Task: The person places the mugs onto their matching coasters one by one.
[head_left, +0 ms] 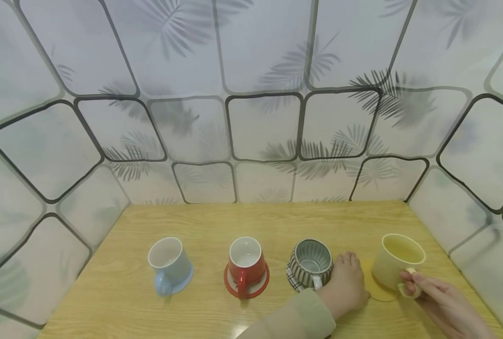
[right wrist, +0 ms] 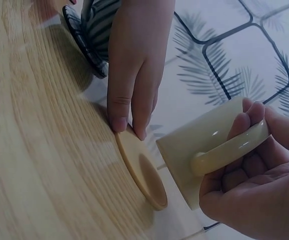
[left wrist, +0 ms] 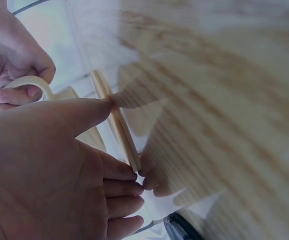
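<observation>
My right hand [head_left: 450, 301] grips the handle of a pale yellow mug [head_left: 393, 266], its fingers curled round the handle. In the right wrist view the mug's base [right wrist: 177, 175] is off the round yellow coaster [right wrist: 139, 167], with a gap between them. My left hand [head_left: 347, 282] lies low at the coaster's left side. Its thumb and fingertips touch the coaster's edge [left wrist: 119, 127], the fingers nearly straight in the left wrist view. Left of that hand, a grey striped cup [head_left: 312, 263] stands on a checked coaster [head_left: 294, 281].
Farther left, a red mug [head_left: 246, 263] stands on a red-rimmed coaster [head_left: 259, 293]. At the far left is a light blue mug [head_left: 168, 261] on a blue coaster [head_left: 187, 281]. Patterned walls [head_left: 264, 127] enclose the wooden table [head_left: 204, 221] at the back and sides.
</observation>
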`<move>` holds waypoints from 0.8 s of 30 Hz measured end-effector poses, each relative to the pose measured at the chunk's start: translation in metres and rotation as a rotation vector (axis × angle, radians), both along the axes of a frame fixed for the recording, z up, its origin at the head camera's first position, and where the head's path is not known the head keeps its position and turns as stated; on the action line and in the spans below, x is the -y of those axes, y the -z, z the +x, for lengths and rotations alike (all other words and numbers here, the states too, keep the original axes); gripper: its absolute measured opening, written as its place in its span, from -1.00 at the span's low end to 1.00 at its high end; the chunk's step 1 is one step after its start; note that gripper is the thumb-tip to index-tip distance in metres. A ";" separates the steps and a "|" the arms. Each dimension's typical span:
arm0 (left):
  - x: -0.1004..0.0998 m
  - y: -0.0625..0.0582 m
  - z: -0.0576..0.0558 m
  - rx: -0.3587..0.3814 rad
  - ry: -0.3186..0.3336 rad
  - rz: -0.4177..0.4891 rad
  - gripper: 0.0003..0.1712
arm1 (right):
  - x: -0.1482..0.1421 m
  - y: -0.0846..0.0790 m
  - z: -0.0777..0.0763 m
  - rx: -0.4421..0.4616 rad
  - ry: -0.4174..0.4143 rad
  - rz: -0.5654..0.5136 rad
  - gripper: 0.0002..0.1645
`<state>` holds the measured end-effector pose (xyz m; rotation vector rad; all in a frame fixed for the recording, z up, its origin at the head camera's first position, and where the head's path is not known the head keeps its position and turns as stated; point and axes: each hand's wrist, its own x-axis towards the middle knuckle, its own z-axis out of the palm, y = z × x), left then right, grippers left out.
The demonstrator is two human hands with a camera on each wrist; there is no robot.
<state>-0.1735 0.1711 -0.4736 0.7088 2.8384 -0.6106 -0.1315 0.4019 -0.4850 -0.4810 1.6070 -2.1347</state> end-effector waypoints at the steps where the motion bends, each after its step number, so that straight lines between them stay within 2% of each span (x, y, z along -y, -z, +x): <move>1: 0.000 0.000 0.000 0.001 -0.001 -0.001 -0.10 | 0.001 0.000 -0.001 -0.006 -0.006 -0.007 -0.33; 10: 0.000 0.000 -0.001 0.004 -0.006 -0.005 -0.10 | 0.009 0.001 -0.001 0.016 0.005 0.000 -0.33; 24: -0.002 0.003 -0.001 -0.010 -0.013 -0.002 -0.09 | 0.016 0.004 -0.006 0.058 -0.068 -0.035 -0.31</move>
